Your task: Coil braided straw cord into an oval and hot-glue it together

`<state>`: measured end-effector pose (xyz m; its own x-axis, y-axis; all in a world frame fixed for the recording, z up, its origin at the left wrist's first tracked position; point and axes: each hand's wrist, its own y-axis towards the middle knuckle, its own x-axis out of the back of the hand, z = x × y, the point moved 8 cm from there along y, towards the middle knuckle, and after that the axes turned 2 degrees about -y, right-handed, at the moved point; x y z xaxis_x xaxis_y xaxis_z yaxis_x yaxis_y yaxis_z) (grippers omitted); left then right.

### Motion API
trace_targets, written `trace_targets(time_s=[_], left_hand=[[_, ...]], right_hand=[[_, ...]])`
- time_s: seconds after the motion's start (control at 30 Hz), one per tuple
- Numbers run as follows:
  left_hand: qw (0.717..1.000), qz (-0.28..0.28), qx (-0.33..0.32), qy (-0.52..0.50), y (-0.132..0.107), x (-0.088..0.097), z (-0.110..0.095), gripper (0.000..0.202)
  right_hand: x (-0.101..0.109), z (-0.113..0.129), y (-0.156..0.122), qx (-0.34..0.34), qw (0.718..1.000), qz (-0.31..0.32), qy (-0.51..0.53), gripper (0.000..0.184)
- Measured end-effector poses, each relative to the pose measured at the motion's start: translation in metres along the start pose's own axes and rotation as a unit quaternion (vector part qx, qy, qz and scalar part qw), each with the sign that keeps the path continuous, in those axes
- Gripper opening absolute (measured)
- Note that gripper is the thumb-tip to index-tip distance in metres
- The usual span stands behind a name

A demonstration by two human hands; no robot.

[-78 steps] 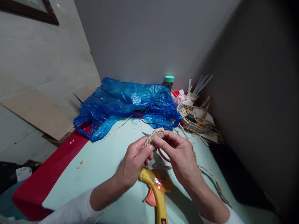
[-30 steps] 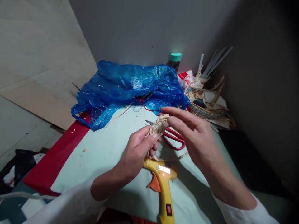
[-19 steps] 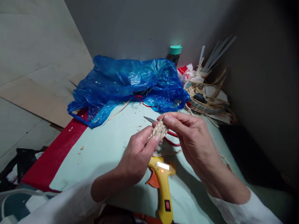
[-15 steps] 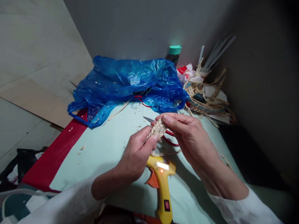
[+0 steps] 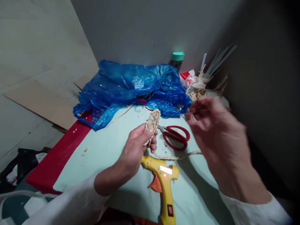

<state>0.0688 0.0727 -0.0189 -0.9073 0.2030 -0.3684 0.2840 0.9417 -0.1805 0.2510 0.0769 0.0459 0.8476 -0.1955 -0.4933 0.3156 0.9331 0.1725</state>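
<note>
A small oval of coiled, braided straw [image 5: 153, 121] is pinched in my left hand [image 5: 136, 149], thumb on its near face. From beneath that hand a thin straw braid [image 5: 171, 158] trails right across the table. My right hand [image 5: 217, 131] is raised at the right, smeared by motion; its fingers are too blurred to show whether anything is in them. Red-handled scissors [image 5: 176, 137] lie on the table between my hands, blades partly behind the straw piece. Nearer to me rests a yellow glue gun [image 5: 167, 190] with an orange trigger and a lit red light.
A crumpled blue plastic bag [image 5: 131, 84] covers the table's back. Behind it stands a bottle with a green lid [image 5: 178, 57]. At the back right are glue sticks [image 5: 221, 61] and a straw-filled basket, partly hidden by my right hand. Straw scraps [image 5: 86, 149] dot the pale tabletop [image 5: 103, 147].
My right hand has let go of the braided straw piece and moved right, toward the basket. My left hand keeps hold of the piece, now more upright. The scissors' handles are uncovered.
</note>
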Motion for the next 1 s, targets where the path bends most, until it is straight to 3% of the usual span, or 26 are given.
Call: trace_targets(time_s=[0.07,0.2,0.4,0.5,0.67,0.83,1.0], left_hand=[[1.0,0.016,0.004,-0.023,-0.002,-0.004,-0.002,0.021],[0.998,0.033,0.008,-0.052,-0.006,-0.012,-0.004,0.025],[0.993,0.046,0.022,-0.104,-0.01,-0.016,-0.003,0.035],[0.989,0.047,0.041,-0.137,-0.01,-0.016,0.0,0.04],[0.977,0.052,0.083,-0.189,-0.011,-0.021,-0.001,0.055],[0.967,0.046,0.13,-0.215,-0.013,-0.025,-0.001,0.051],[0.951,0.089,0.159,-0.251,-0.012,-0.03,0.0,0.052]], right_hand=[[-0.005,-0.015,-0.002,-0.046,0.998,0.026,-0.024,0.026],[-0.012,-0.031,-0.013,-0.064,0.993,0.063,-0.075,0.047],[-0.006,-0.037,-0.014,-0.07,0.981,0.053,-0.17,0.068],[-0.004,-0.034,-0.011,-0.055,0.983,0.036,-0.171,0.057],[-0.01,-0.029,-0.011,-0.031,0.989,0.077,-0.122,0.016],[-0.013,-0.034,-0.009,-0.045,0.989,0.097,-0.102,0.022],[-0.006,-0.035,-0.007,-0.057,0.991,0.026,-0.122,0.011]])
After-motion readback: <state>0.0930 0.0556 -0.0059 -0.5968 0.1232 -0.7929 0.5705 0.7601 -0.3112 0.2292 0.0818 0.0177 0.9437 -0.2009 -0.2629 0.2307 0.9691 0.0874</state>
